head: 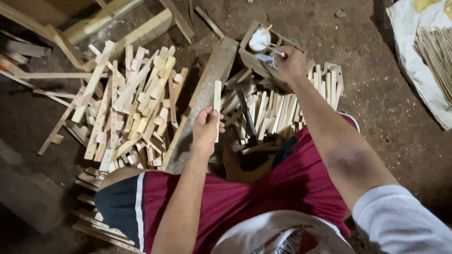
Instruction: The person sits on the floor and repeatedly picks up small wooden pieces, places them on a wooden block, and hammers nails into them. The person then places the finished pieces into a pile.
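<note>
My left hand (206,127) grips a short pale wooden slat (217,99), holding it upright over a long plank (207,89). My right hand (289,61) reaches into a small wooden box (248,54) at the top and pinches a thin brush or metal tool (270,59) beside a white pot (259,40) in that box. A dark-handled hammer (246,113) lies on the slats between my hands.
A big heap of cut wooden slats (127,103) lies on the left, and another pile (282,103) is in front of my knees. A white sack with thin sticks (435,51) sits at the far right. Long boards (117,23) lean at the top left on a dirt floor.
</note>
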